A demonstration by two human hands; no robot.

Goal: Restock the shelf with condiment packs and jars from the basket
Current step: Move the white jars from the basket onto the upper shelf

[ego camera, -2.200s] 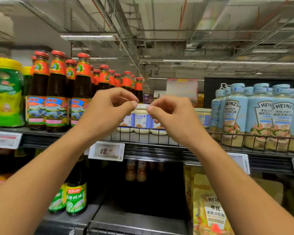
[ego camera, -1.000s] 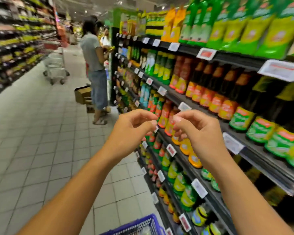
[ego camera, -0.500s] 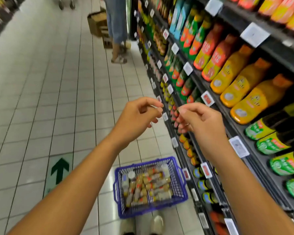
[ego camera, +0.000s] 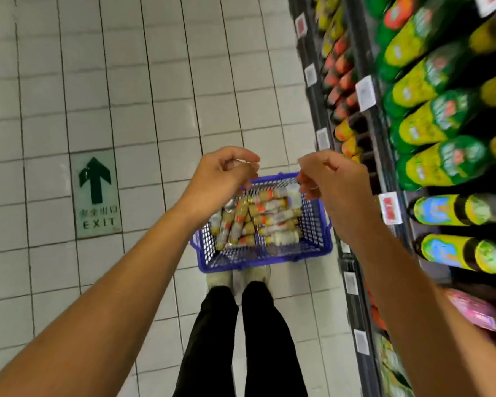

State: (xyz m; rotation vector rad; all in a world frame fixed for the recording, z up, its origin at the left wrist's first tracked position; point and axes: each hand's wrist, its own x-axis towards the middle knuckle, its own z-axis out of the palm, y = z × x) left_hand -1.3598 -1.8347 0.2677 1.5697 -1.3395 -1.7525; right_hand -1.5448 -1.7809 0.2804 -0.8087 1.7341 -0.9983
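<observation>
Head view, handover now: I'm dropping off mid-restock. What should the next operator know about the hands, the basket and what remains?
Left hand: fingers loosely curled, holding nothing, held out over the basket.
Right hand: the same, beside it.
Basket: blue, on the floor in front of the shoes, next to the shelf. Many condiment packs lie in it.
Done: cannot be judged from this view; nothing is in hand.
Left: pick packs from the basket and place them on the shelf until it is emptied.
</observation>
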